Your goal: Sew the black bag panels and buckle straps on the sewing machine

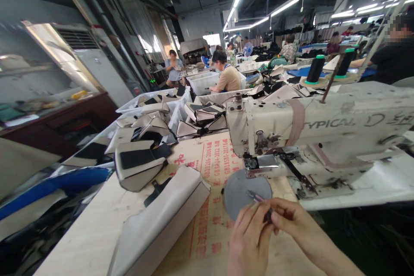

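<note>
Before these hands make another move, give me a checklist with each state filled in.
1. Left hand and right hand apart from the sewing machine: ok.
2. Small dark piece identified: cannot tell; the fingertips of both hands partly cover it.
3. Pointed tool clear of the fingers: not ok; it sits right by them.
4. Machine needle raised: cannot tell; too small to make out.
5. Pale, dark-edged piece apart from the grey disc: ok; it lies to the left.
6. Black thread cones upright: ok.

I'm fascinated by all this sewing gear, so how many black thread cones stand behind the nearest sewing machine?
2 in view: one black thread cone left of the slanted metal rod, the other cone right of it; more may be hidden.
</note>
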A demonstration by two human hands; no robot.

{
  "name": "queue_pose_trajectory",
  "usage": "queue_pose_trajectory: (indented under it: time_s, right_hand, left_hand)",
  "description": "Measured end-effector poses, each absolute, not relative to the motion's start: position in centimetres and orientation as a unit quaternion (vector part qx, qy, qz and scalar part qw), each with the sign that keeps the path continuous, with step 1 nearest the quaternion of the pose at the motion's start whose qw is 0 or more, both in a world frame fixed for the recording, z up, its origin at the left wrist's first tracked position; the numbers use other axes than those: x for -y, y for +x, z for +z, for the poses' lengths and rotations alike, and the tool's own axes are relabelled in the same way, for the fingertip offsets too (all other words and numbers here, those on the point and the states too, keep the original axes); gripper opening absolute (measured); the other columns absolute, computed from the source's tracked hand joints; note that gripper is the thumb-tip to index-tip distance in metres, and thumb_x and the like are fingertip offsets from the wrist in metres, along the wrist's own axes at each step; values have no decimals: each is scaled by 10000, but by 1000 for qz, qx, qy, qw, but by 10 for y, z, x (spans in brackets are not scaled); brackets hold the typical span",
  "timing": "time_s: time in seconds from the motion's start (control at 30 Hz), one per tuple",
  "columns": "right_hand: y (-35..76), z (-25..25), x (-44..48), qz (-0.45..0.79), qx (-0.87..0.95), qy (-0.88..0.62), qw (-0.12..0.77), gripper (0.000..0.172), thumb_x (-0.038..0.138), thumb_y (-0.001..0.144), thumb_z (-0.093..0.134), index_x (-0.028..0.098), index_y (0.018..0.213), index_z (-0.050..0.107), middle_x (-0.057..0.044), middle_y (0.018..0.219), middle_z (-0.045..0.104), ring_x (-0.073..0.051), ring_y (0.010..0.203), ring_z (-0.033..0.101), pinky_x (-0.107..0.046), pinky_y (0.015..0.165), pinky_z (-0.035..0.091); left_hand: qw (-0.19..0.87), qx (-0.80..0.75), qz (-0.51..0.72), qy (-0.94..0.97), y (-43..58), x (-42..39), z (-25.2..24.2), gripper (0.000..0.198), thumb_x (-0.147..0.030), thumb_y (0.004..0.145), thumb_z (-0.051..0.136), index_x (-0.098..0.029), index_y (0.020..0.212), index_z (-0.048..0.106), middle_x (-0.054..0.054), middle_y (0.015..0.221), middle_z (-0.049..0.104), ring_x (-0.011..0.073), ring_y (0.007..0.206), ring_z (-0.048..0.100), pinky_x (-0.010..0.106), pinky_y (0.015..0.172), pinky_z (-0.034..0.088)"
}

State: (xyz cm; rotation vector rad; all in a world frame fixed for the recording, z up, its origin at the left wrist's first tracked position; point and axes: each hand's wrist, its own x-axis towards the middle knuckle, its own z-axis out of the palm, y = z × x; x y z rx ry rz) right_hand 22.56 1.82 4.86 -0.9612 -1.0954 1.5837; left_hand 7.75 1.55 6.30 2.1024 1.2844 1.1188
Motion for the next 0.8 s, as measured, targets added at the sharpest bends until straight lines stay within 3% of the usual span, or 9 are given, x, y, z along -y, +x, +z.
queue_pose_trajectory:
  time_s: [0.1,0.23,0.4,0.53,0.67,0.8]
  right_hand:
    - [226,52,-16,609,481,-425,465,255,347,736,617,185,934,624,-20,770,575,-115,672,453,-222,604,368]
    - [231,55,-15,551,520,-479,442,245,352,713,638,173,880,657,-14,696,564,-115,628,458,-221,572,374]
    - [237,63,-15,613,493,-436,437,315,417,776,549,152,916,645,-25,623,547,-115,559,472,-235,532,386]
    - [235,76,-10,635,485,-416,435,319,421,807,507,195,1015,593,-23,720,551,-118,625,474,-231,569,391]
    - [226,83,0,575,506,-476,432,333,452,852,407,245,1077,539,-10,744,529,-138,725,479,-229,641,384]
    - [214,77,3,484,514,-535,464,360,463,885,282,244,1040,521,-27,833,555,-146,724,494,-243,667,394]
  left_hand:
    - [202,-450,414,765,77,-14,63,340,-173,721,601,-289,1041,606,41,943,662,209,922,578,315,826,466]
    - [260,-480,458,702,81,-10,63,304,-168,730,582,-270,1013,620,56,947,652,192,883,596,272,794,473]
    - [433,-487,455,608,80,-10,69,225,-222,678,649,-220,903,637,49,892,659,191,842,596,259,761,468]
    - [573,-432,492,493,75,-12,66,268,-222,681,647,-187,943,599,62,935,649,186,852,592,270,770,464]
    - [580,-441,521,445,72,-11,59,362,-211,653,670,-198,1003,583,68,981,627,189,883,580,257,752,465]
    - [519,-457,497,524,74,-8,61,344,-230,680,642,-205,1020,599,75,1028,581,202,911,559,251,732,463]
